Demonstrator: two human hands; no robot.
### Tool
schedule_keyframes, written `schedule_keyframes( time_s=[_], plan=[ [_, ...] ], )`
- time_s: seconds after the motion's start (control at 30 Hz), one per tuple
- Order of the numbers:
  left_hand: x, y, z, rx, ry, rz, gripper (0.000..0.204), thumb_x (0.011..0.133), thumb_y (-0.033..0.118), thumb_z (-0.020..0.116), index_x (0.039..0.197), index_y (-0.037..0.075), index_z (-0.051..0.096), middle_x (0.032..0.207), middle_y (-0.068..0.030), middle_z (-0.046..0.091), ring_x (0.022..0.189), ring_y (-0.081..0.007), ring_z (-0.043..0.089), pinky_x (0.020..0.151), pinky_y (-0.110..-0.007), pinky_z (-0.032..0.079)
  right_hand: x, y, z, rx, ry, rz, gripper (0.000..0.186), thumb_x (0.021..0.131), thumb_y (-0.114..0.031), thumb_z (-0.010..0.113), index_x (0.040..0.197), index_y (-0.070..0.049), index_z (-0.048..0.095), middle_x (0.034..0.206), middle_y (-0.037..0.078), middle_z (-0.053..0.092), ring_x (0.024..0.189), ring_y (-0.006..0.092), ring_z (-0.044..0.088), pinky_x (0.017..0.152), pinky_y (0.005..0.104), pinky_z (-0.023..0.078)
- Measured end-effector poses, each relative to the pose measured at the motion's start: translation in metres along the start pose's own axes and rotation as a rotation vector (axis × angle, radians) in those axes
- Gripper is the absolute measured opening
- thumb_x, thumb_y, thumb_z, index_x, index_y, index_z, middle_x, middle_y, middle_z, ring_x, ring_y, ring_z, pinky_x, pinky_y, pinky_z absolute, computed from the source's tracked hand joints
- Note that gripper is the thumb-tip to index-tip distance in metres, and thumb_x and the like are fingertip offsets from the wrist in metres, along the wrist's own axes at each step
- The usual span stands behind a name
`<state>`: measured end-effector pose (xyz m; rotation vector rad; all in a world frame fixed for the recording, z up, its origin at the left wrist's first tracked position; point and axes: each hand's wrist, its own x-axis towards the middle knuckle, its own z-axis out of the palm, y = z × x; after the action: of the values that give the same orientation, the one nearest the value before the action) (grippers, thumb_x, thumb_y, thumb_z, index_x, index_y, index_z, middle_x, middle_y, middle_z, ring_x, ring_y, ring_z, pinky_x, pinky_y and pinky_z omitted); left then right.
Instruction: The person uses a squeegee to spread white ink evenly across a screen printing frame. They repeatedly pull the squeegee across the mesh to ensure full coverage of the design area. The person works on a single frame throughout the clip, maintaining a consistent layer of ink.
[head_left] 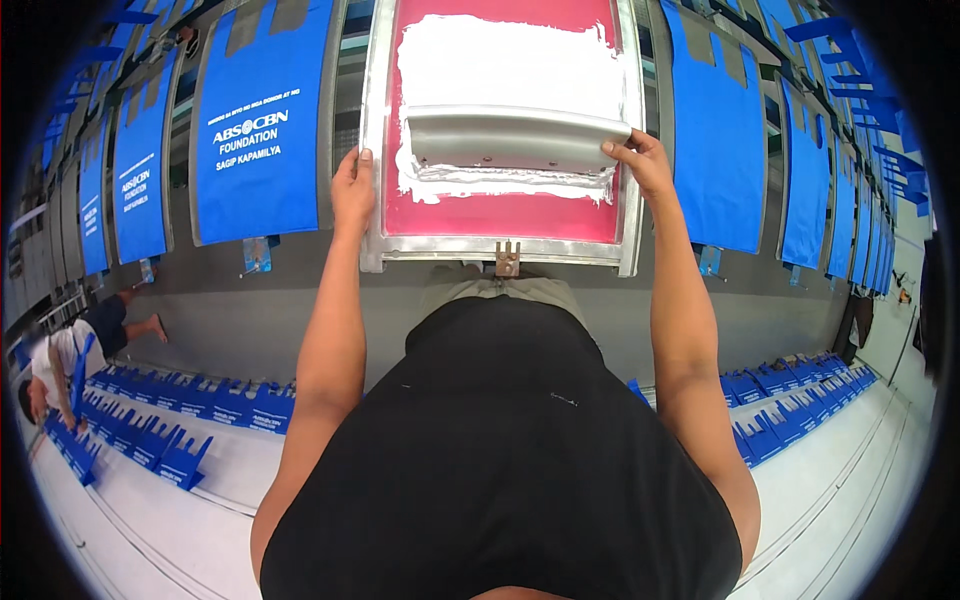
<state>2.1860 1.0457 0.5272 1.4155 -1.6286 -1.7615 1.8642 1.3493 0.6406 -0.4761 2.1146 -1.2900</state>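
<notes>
A screen printing frame [375, 215] of silvery metal lies in front of my body, its pink mesh [500, 222] largely covered by thick white ink [500, 62]. Across the ink rests a wide metal squeegee [510, 135], with a ridge of ink along its near edge. My right hand [648, 165] pinches the squeegee's right end between thumb and fingers, over the frame's right rail. On the left rail, my left hand [352, 190] grips the frame's outer side, thumb on top. What lies under the mesh is hidden.
Blue printed fabric pieces [262, 130] lie on boards at the left, and plain blue ones [715, 140] at the right. A metal bracket [508, 260] juts from the frame's near edge. Behind me, a person [75, 365] bends over rows of blue fabric pieces [170, 450].
</notes>
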Motion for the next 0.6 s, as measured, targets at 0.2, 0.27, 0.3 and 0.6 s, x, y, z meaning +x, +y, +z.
schedule_keyframes(
  time_s=[0.2,0.27,0.3,0.6],
  plan=[
    [-0.014,0.038,-0.002,0.540,0.123,0.424,0.051,0.088,0.034,0.065,0.126,0.001,0.055,0.109,-0.0205,0.062,0.102,-0.0347,0.059,0.096,-0.041,0.043,-0.012,-0.023,-0.001,-0.189,-0.104,0.037,0.043,0.068,-0.020,0.079,0.105,0.000,0.068,0.088,0.008,0.068,0.081,0.0152,0.061,0.082,0.0287,0.048],
    [-0.039,0.065,-0.007,0.594,0.067,0.718,0.050,0.082,0.029,0.071,0.121,0.002,0.057,0.109,-0.0210,0.061,0.103,-0.0372,0.058,0.097,-0.044,0.042,-0.029,-0.044,0.003,-0.569,-0.158,-0.041,0.040,0.067,-0.016,0.076,0.104,-0.003,0.068,0.085,0.011,0.068,0.084,0.0225,0.064,0.094,0.0357,0.045],
    [-0.052,0.080,-0.004,0.524,-0.015,0.791,0.050,0.078,0.026,0.074,0.118,0.002,0.058,0.108,-0.0205,0.061,0.103,-0.0367,0.058,0.097,-0.044,0.042,-0.045,-0.054,0.007,-0.808,-0.174,-0.167,0.037,0.067,-0.013,0.072,0.102,-0.005,0.067,0.082,0.012,0.067,0.086,0.0260,0.064,0.098,0.0406,0.041],
    [-0.005,0.167,0.046,0.911,-0.454,0.823,0.022,0.069,0.009,0.070,0.089,0.004,0.061,0.085,-0.0135,0.064,0.083,-0.0334,0.061,0.074,-0.045,0.048,-0.005,-0.079,0.011,-0.984,-0.201,-0.416,0.034,0.062,-0.001,0.061,0.095,-0.005,0.068,0.083,0.019,0.066,0.085,0.0386,0.061,0.074,0.0487,0.047]
  ],
)
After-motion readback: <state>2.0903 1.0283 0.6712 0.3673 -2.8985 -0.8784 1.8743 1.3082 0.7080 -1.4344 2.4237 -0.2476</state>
